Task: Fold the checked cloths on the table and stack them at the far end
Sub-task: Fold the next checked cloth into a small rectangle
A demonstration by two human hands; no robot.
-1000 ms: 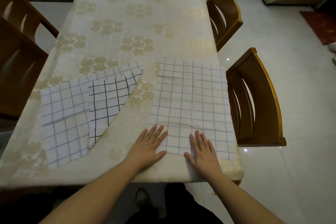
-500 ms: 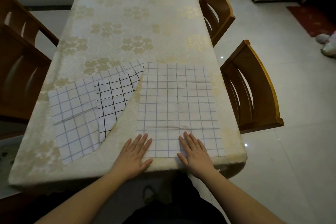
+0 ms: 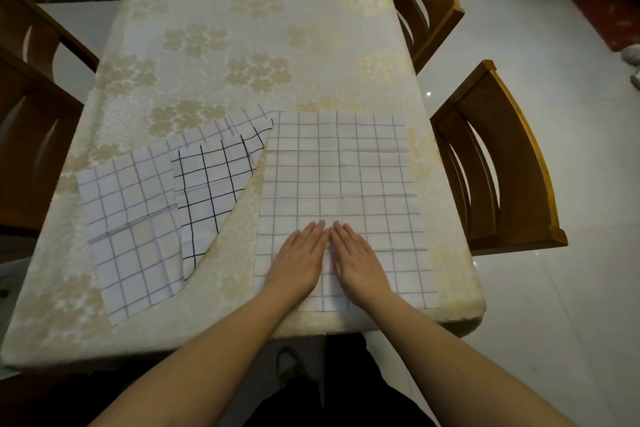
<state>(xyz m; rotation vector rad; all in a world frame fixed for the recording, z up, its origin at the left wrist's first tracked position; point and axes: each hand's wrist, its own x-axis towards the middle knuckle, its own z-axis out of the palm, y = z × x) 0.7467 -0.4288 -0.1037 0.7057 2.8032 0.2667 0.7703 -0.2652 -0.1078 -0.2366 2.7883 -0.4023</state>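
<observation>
Altogether two hands press one of four checked cloths.

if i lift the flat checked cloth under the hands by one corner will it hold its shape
Probably not. The cloth lies thin and flat with soft crease lines, so it likely droops. It looks light; both hands rest flat on it. On the smooth tablecloth it may slide when pushed.

White grid-checked cloth on cream floral tablecloth.
</observation>
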